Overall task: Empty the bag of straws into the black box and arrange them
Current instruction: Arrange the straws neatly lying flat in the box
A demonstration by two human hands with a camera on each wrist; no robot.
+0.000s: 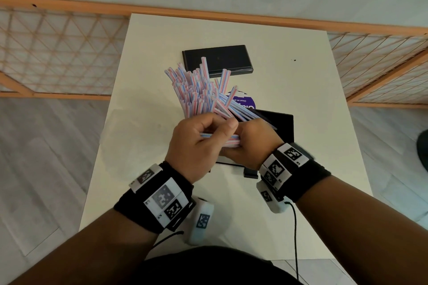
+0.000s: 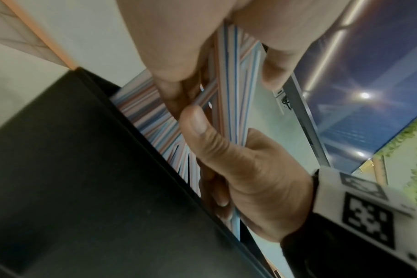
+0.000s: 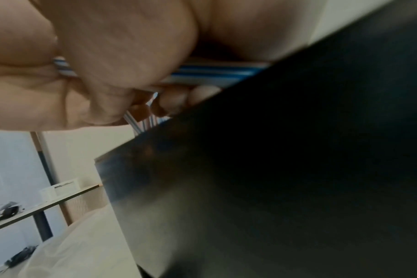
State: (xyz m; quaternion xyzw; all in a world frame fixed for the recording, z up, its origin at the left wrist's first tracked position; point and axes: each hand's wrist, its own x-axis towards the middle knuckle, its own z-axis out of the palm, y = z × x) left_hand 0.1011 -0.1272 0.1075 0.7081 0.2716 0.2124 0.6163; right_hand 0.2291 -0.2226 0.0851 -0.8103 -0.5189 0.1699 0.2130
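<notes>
From the head view, both hands meet over the near black box (image 1: 281,126): the left hand (image 1: 196,145) has fingers and thumb curled round the near ends of a bundle of striped straws (image 1: 199,90), and the right hand (image 1: 250,143) is cupped against the same ends from the other side. The far ends splay like a fan above the white table (image 1: 301,76), toward the flat black lid (image 1: 217,60); a purple-printed bag (image 1: 247,101) lies just behind the box. In the left wrist view, the right hand's thumb (image 2: 198,126) presses straws against its curled fingers, right beside the box wall (image 2: 83,169). The right wrist view is blurred and mostly dark box side, but blue-striped straws appear clamped under curled fingers. The risk, as I judge it, is the loose fan: only one end is gripped, so any slackening or tilt could let outer straws slide free onto the table rather than into the box.
</notes>
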